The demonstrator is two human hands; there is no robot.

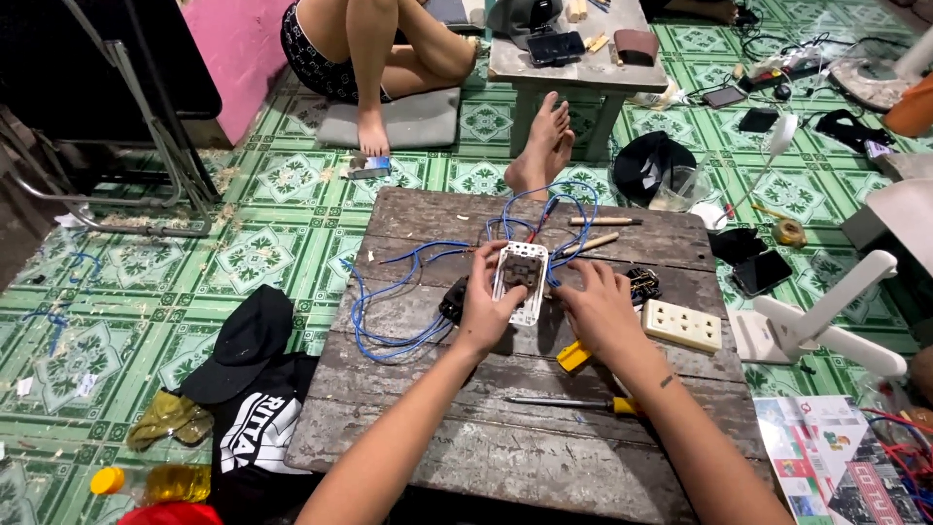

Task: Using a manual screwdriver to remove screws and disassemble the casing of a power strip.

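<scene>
My left hand (483, 302) holds a white socket frame (520, 283) upright on a weathered wooden board (428, 428), fingers wrapped around its left edge. Blue wires (398, 292) run from behind the frame and loop across the board to the left and far side. My right hand (600, 309) rests on the board just right of the frame, fingers spread, on a yellow-handled tool (572, 356). A cream socket plate (682, 325) lies to the right of that hand. A screwdriver with a yellow and black handle (573, 401) lies near my right forearm.
Another person sits cross-legged beyond the board, one bare foot (540, 148) near its far edge, by a low grey table (575, 60). A black cap (243, 342) and dark shirt lie left. A white stand (826, 321), phones and cables sit right on the green tiled floor.
</scene>
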